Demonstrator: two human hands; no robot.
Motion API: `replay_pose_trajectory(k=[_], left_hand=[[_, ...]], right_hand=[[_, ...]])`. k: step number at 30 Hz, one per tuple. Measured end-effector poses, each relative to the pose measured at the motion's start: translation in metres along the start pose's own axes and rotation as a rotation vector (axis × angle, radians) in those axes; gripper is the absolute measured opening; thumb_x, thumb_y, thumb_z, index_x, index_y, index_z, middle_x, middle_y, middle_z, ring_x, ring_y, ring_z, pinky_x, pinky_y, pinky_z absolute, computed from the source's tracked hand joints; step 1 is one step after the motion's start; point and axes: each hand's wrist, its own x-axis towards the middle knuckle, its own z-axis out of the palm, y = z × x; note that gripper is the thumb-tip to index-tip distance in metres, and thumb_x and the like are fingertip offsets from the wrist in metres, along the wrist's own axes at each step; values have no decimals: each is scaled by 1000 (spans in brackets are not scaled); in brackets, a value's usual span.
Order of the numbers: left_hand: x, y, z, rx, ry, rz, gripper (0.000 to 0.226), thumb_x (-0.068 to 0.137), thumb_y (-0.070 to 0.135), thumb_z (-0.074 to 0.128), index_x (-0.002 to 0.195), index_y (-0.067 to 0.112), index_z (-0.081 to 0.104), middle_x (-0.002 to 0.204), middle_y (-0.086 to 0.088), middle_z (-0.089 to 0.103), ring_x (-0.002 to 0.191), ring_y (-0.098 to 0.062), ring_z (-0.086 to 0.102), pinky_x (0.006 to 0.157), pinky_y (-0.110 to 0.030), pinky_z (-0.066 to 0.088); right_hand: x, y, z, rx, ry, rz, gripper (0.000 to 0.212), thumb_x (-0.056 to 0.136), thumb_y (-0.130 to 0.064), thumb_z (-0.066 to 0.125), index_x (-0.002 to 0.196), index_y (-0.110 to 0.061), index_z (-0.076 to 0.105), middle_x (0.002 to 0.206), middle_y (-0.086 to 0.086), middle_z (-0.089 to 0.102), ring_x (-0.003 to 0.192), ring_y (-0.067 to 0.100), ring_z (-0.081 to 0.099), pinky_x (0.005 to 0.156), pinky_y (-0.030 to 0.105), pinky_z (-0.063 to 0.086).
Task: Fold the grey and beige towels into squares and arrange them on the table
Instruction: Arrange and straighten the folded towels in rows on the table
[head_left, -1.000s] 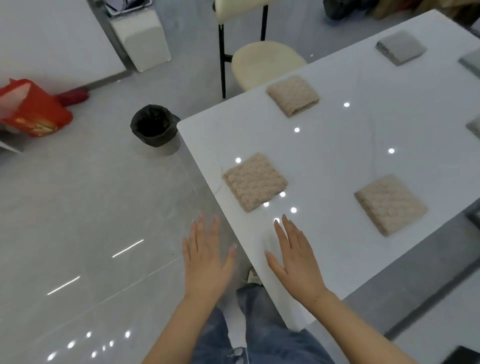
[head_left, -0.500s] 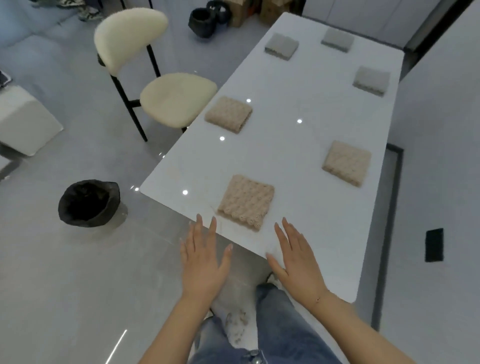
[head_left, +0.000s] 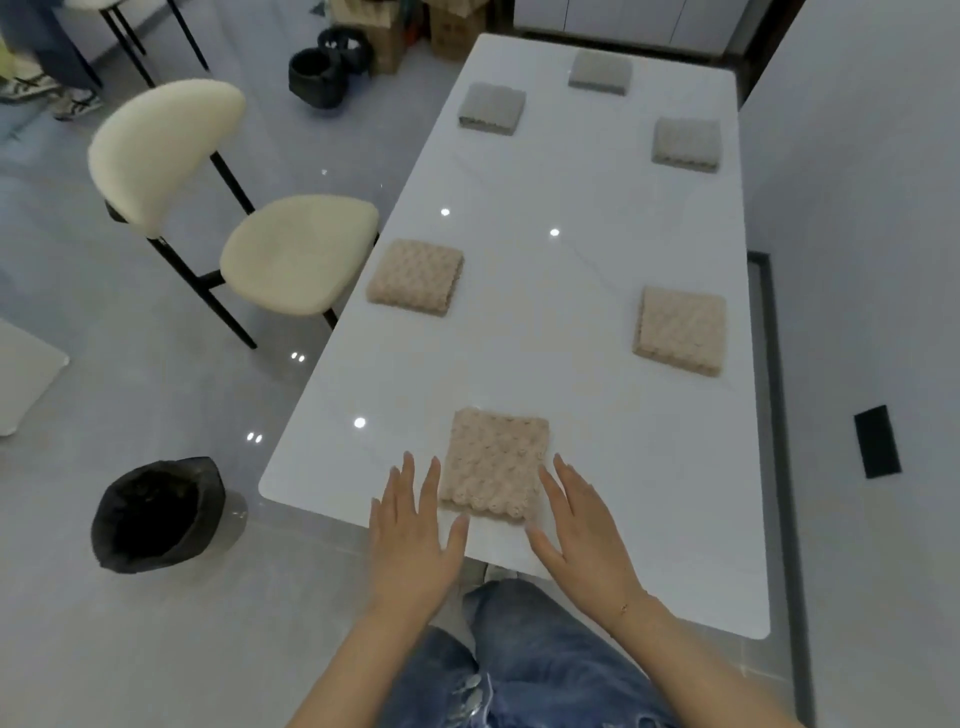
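head view. white counter (head_left: 545, 322) bearing six towels folded into squares. nearest beige towel (head_left: 493, 462) lies at the counter's 6 o'clock edge. left hand (head_left: 413, 540) at its 8 o'clock and right hand (head_left: 584, 540) at its 4 o'clock, each with a released grip: palms down, fingers spread, holding nothing; whether the fingertips touch the towel's sides cannot be told. second beige towel (head_left: 415, 278) at the counter's 9 o'clock edge; third beige towel (head_left: 680, 330) at its 3 o'clock edge. three grey towels at the far end: 11 o'clock (head_left: 492, 108), 12 o'clock (head_left: 600, 71), 1 o'clock (head_left: 685, 143). all six lie well apart. cream chair (head_left: 291, 254) beside the counter at 9 o'clock; black bin (head_left: 156, 514) on the floor at 7 o'clock.
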Motion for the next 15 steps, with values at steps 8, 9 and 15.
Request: replay_pose_trajectory(k=[8, 9, 15], left_hand=[[51, 0, -15, -285, -189, -106, 39, 97, 40, 44, 134, 26, 45, 136, 11, 48, 119, -7, 48, 97, -23, 39], [60, -2, -17, -299, -215, -126, 37, 96, 40, 46, 130, 26, 49, 131, 12, 53, 112, -6, 52, 94, -25, 44], [119, -26, -18, -287, -472, -167, 40, 91, 36, 54, 125, 15, 50, 106, 6, 55, 94, -10, 52, 78, -21, 38]], right_hand=[[40, 10, -5, 92, -6, 107, 93, 77, -78, -6, 151, -23, 8, 155, -6, -8, 136, 1, 7, 112, 20, 7], [43, 10, -4, 113, -25, 131, 96, 75, -80, -7, 151, -24, 9, 155, -7, -8, 135, -1, 8, 111, 18, 8], [52, -21, 6, 271, -101, 351, 58, 99, -35, 41, 150, -21, 16, 159, -1, 4, 142, 13, 20, 112, 20, 16]])
